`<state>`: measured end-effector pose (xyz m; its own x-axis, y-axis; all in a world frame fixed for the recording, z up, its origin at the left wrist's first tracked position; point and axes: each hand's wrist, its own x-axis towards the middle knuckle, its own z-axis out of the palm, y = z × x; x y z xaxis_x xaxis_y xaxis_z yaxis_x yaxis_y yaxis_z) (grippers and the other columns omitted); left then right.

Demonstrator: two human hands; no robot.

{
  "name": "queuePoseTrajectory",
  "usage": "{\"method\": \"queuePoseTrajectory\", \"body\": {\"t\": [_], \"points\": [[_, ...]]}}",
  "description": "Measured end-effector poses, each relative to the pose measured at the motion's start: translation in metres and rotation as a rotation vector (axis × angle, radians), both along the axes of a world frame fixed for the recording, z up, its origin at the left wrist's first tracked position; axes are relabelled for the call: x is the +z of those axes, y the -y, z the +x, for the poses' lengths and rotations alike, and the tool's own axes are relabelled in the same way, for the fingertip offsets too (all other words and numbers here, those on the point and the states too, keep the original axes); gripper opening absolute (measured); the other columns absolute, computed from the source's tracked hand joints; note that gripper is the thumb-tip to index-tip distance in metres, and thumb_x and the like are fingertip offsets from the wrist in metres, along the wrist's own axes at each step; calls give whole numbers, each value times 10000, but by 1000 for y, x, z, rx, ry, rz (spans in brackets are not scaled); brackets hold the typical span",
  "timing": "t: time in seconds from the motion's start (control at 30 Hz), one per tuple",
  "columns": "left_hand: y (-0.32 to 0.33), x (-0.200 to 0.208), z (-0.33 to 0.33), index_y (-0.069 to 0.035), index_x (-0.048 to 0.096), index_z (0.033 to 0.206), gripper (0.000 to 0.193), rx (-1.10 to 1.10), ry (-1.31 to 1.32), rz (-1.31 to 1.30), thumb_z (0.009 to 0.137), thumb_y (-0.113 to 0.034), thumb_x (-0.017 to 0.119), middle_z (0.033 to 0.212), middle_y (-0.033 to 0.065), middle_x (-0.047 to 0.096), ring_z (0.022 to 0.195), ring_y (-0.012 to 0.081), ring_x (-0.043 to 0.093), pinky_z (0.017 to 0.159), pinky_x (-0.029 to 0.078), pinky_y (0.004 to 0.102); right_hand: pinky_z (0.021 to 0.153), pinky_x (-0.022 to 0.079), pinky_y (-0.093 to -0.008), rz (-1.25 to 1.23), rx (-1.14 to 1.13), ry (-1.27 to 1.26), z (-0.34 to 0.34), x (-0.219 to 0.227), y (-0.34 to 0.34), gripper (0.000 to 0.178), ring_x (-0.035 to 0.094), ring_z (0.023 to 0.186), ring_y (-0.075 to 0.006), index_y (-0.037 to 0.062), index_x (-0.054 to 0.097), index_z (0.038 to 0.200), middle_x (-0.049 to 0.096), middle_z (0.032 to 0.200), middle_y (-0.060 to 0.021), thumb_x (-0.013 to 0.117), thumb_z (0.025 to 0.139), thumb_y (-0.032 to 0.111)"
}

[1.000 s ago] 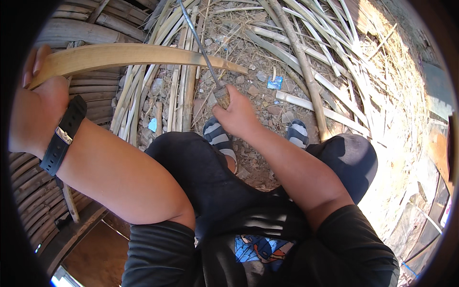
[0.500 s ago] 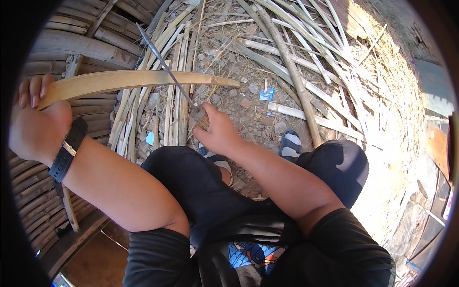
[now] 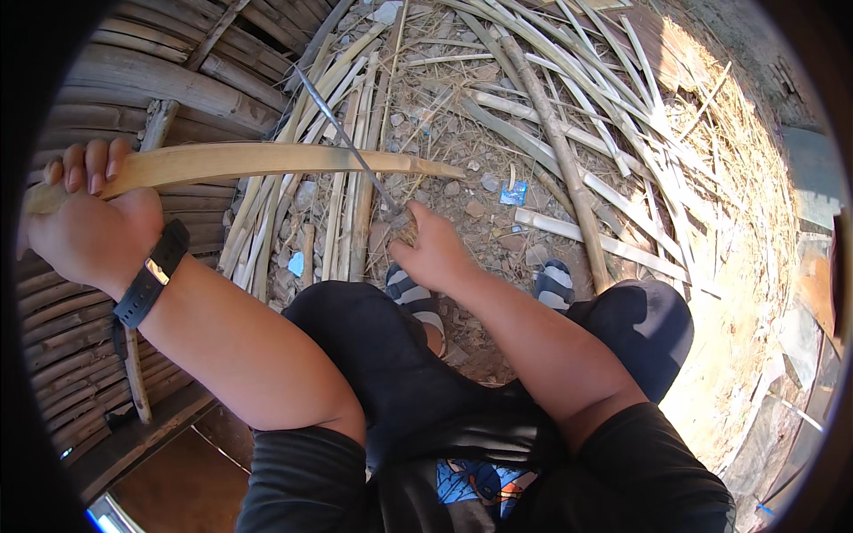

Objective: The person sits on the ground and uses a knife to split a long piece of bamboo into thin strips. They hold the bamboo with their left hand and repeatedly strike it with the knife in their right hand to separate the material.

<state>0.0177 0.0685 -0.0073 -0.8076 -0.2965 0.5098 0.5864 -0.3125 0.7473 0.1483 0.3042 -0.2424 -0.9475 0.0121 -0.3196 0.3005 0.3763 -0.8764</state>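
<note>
My left hand (image 3: 98,209), with a dark watch at its wrist, is closed around one end of a pale bamboo strip (image 3: 258,159). The strip reaches to the right across my view and narrows to a tip. In my right hand (image 3: 431,244) is the handle of a long, thin-bladed knife (image 3: 342,129), mostly covered by my fingers. Its blade slants up and away to the left, crossing over the strip near its tapered half. Whether the edge touches the bamboo I cannot tell.
Split bamboo strips (image 3: 349,169) lie in a bundle beyond my knees, and more strips (image 3: 613,191) with a thicker pole (image 3: 555,142) spread to the right. A slatted bamboo wall (image 3: 164,84) stands at left. Stones, straw and a blue wrapper (image 3: 513,193) litter the ground.
The whole view has shifted slightly, so everything sits a little farther right and lower. Both hands keep their grips, and the blade still crosses the strip, now nearer its tip.
</note>
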Motion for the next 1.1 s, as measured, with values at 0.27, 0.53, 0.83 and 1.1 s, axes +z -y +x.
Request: {"method": "queuePoseTrajectory", "body": {"t": [0.27,0.53,0.83,1.1], "points": [[-10,2,-3,-100,426,837,654,-49,24,-18,943,-725,266,675,15,387,539,133,324,527,311,266,901,499,-467,-15,-151,127,4,-45,-18,544,635,1003,-459,-88,546,1205,651,994,-336,678,773,215],[0,0,-3,-112,451,826,645,-148,27,17,904,-749,380,649,-3,376,518,118,332,518,309,253,872,503,-469,54,-105,38,-10,-50,-28,513,646,971,-443,-95,565,1169,654,1004,-322,658,775,220],[11,2,1,-130,460,786,702,-288,16,24,855,-822,366,639,-19,378,527,106,310,515,300,248,802,517,-428,-51,224,-159,-14,61,-13,534,673,884,-360,-79,553,1215,669,948,-262,656,782,215],[-1,-1,-1,-137,473,792,689,-445,-30,34,850,-816,378,652,-16,385,547,108,322,529,302,251,782,514,-433,24,67,29,-20,-19,-35,561,675,874,-370,-102,531,1239,666,927,-272,646,776,193]]}}
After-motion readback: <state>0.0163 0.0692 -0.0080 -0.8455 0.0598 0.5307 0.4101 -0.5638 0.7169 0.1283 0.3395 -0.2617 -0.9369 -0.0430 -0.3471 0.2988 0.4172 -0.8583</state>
